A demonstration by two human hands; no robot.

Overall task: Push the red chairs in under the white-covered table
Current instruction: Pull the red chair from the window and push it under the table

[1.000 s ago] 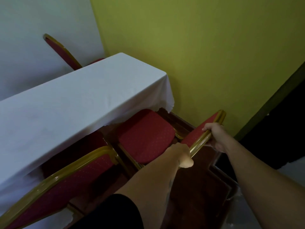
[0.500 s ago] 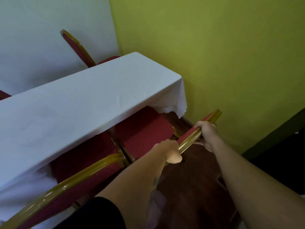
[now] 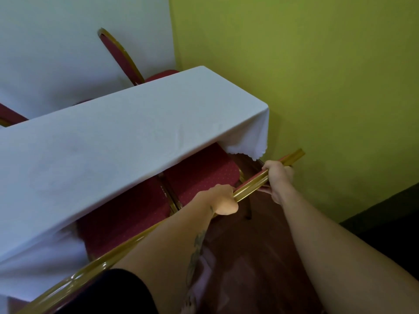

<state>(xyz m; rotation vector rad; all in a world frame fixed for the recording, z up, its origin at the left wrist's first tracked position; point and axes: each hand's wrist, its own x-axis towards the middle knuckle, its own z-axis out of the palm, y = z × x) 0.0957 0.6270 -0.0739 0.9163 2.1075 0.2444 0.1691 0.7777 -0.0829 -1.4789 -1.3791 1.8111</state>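
You've got both hands on the gold top rail (image 3: 251, 188) of the right-hand red chair (image 3: 201, 175), just right of centre frame. Your left hand (image 3: 221, 200) is wrapped shut around the rail's lower-left stretch, and your right hand (image 3: 275, 175) is clamped on it further up and to the right, nearer the yellow wall (image 3: 317, 75). The rail runs as a diagonal, lower left to upper right, its free end poking out past your right hand towards the wall.

Here's what matters: the white-covered table (image 3: 127, 141) lies up and to the left of that rail, and its near edge runs along roughly the same diagonal. So the push looks like it should go square across the rail, towards upper left, both hands driving evenly. The seat is already partly tucked under the hanging cloth, with its front hidden.

Your right hand is the one nearer the table's corner, where the scalloped cloth hem (image 3: 247, 152) droops; watch that side doesn't swing wide.

A second red chair (image 3: 122, 214) sits just beside it, lower left, its own gold rail (image 3: 74, 277) crossing under your left forearm.
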